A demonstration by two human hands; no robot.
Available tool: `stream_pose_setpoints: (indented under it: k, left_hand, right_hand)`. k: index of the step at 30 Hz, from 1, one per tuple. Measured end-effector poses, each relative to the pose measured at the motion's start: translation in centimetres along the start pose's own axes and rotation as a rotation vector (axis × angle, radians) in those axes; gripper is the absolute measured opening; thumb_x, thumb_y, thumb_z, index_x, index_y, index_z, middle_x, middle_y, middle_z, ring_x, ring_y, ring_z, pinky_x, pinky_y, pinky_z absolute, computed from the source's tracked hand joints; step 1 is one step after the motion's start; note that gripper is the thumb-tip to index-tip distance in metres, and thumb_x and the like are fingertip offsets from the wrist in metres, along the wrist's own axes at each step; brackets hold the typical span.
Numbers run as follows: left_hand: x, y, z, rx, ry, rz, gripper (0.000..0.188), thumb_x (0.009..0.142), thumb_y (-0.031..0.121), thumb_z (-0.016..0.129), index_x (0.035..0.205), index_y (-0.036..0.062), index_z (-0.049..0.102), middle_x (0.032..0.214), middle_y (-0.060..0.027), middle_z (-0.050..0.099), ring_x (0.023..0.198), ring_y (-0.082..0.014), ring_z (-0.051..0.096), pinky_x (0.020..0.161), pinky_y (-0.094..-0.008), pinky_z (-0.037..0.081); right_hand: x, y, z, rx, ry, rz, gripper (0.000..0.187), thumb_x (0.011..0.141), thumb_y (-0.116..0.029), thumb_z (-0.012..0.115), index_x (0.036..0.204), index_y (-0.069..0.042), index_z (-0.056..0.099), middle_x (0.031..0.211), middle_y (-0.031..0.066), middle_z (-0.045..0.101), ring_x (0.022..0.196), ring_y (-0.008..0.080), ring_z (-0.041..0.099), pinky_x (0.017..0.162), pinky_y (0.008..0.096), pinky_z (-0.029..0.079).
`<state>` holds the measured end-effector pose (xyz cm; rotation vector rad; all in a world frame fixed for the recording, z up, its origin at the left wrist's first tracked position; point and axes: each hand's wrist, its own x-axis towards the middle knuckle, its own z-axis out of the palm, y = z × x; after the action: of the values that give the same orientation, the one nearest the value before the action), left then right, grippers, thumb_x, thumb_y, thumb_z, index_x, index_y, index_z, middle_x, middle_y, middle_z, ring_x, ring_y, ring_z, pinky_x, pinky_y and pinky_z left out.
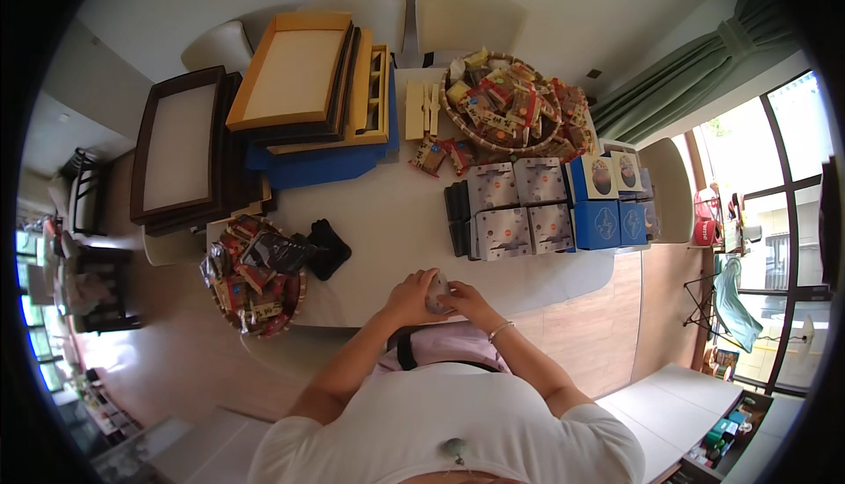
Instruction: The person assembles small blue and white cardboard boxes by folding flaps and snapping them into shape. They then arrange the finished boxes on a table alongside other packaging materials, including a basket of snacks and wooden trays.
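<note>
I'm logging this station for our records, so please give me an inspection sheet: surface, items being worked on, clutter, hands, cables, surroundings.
Surface: white table, loaded along its far edge and at both sides.
Job's things: small grey item in both hands, at the table's near edge; its details are too small to tell.
Clutter: stacked shallow boxes, black item, grey boxes, blue boxes, wrapped snacks in and around woven baskets.
Hands: left hand and right hand bare, fingers around the grey item.
Cables: nothing seen on the table.
Surroundings: pale chairs, green curtain, window, wood-look floor.
</note>
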<state>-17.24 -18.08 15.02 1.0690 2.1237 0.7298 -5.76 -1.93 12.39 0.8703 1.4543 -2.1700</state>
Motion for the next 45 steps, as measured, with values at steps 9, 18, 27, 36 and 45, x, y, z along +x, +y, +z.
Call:
stream_pose_setpoints:
  k: [9, 18, 27, 36, 45]
  left_hand:
    - [-1.1, 2.9, -0.4, -0.006, 0.178, -0.095, 0.103, 0.055, 0.044, 0.090, 0.140, 0.0147, 0.040, 0.123, -0.0149, 0.056, 0.110, -0.0349, 0.058, 0.089, -0.0444, 0.052]
    - [0.2, 4.3, 3.0, -0.058, 0.210, -0.006, 0.099, 0.055, 0.035, 0.090, 0.139, 0.0142, 0.041, 0.120, -0.0151, 0.056, 0.109, -0.0350, 0.058, 0.088, -0.0440, 0.050]
    - [0.4, 7.9, 1.7, -0.158, 0.416, 0.147, 0.099, 0.054, 0.028, 0.091, 0.138, 0.0122, 0.042, 0.123, -0.0162, 0.055, 0.109, -0.0370, 0.056, 0.091, -0.0437, 0.050]
    - [-0.7, 8.1, -0.6, -0.415, 0.033, 0.171, 0.108, 0.055, 0.024, 0.093, 0.146, 0.0112, 0.038, 0.141, -0.0097, 0.049, 0.122, -0.0260, 0.053, 0.096, -0.0394, 0.047]
    - [0.2, 11.7, -2.7, -0.508, -0.122, 0.236, 0.110, 0.055, 0.022, 0.094, 0.150, 0.0129, 0.037, 0.145, -0.0083, 0.045, 0.131, -0.0241, 0.046, 0.101, -0.0387, 0.045]
  right_hand:
    - [-0.4, -2.7, -0.7, -0.461, -0.061, -0.178, 0.051, 0.087, -0.022, 0.071, 0.126, 0.006, 0.055, 0.098, 0.0161, 0.068, 0.084, 0.0203, 0.067, 0.071, 0.0302, 0.055]
    - [-2.5, -0.9, -4.6, -0.069, -0.117, -0.092, 0.048, 0.094, -0.019, 0.066, 0.132, 0.005, 0.052, 0.110, 0.0139, 0.065, 0.098, 0.0201, 0.066, 0.083, 0.0322, 0.057]
    - [-5.7, -3.8, -6.5, -0.059, -0.170, -0.261, 0.047, 0.090, -0.018, 0.071, 0.130, 0.001, 0.056, 0.112, 0.0113, 0.067, 0.098, 0.0176, 0.066, 0.085, 0.0311, 0.055]
    - [-11.2, -6.9, -5.8, -0.501, -0.114, -0.556, 0.055, 0.075, -0.003, 0.073, 0.128, -0.006, 0.058, 0.121, 0.0136, 0.063, 0.104, 0.0283, 0.064, 0.085, 0.0362, 0.053]
    - [-13.4, -9.4, -7.0, -0.684, -0.119, -0.850, 0.062, 0.073, 0.013, 0.059, 0.131, -0.011, 0.059, 0.132, 0.0117, 0.055, 0.122, 0.0296, 0.056, 0.098, 0.0394, 0.051]
